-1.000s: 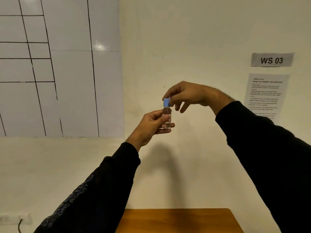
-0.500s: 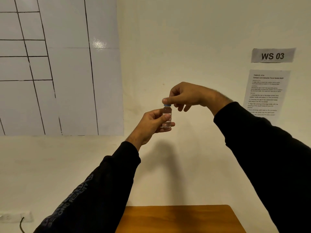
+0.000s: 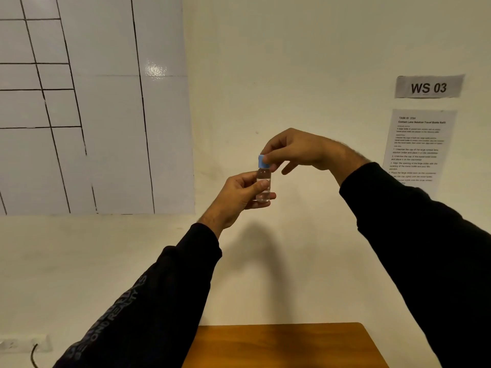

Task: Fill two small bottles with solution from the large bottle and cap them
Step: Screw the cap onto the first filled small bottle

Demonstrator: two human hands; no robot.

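- At centre of view, held up in front of the far wall [image 3: 292, 75]: small clear bottle [image 3: 263, 185], upright, well above the table [image 3: 279, 343].
- L hand [image 3: 236, 197] grips bottle body; thumb across the near side, fingers curled round behind, one fingertip showing under the base.
- Bottle contents: clear liquid visible in lower part; exact level hard to read.
- Blue cap [image 3: 262, 161] sits on bottle neck, touching it.
- R hand [image 3: 300, 152] comes from the right, above the bottle; thumb + forefinger pinch the cap, other fingers loosely curled, one pointing down-left beside the neck.
- Can't tell whether cap is fully screwed down.
- Both arms in black sleeves; L sleeve [image 3: 148, 301] has grey lettering.
- Table: orange-brown wood, only its far edge seen at bottom of view, just beside the wall.
- Wall, left: glossy white sheet [image 3: 106, 128] w/ black grid lines.
- Wall, right: sign "WS 03" [image 3: 428, 86]; printed instruction sheet [image 3: 417, 147] below it, text too small to read.
- Low left: wall socket [image 3: 24, 343] w/ dark cable.
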